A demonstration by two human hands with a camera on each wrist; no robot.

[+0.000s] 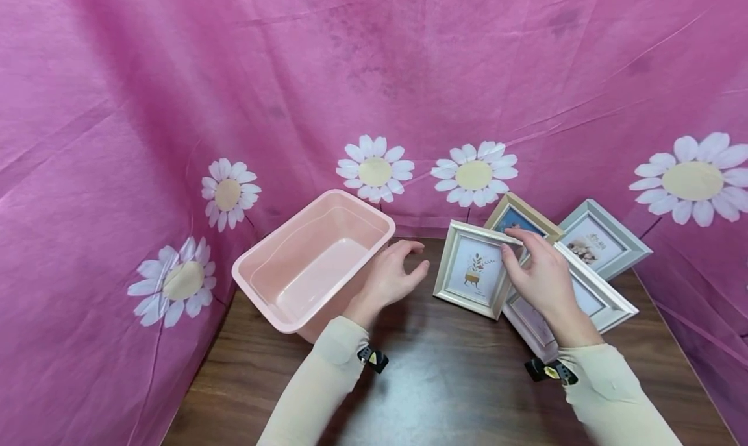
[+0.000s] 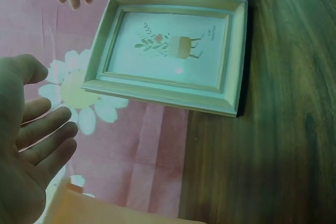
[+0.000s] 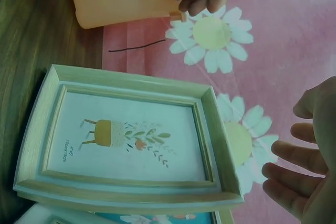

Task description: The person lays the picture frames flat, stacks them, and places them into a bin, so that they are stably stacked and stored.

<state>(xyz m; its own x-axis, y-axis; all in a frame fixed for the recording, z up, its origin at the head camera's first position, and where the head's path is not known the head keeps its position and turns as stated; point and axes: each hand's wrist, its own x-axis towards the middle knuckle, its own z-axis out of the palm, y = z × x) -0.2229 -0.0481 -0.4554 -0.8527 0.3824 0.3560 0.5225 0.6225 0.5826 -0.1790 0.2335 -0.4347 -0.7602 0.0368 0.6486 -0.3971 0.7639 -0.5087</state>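
A cream picture frame with a plant-in-a-pot print stands propped upright on the table, leaning back a little. My right hand hovers by its upper right corner, fingers loosely bent; in the right wrist view a gap shows between that hand and the frame. To the frame's left, my left hand is held beside the pink plastic bin, thumb and fingers apart. Nothing is in its grasp, as the left wrist view of the hand confirms.
Behind and right of the cream frame, several more overlap: a tan one with a blue picture, a grey-green one, a white one and a pale one lower down. Daisy-printed pink cloth hangs around the wooden table.
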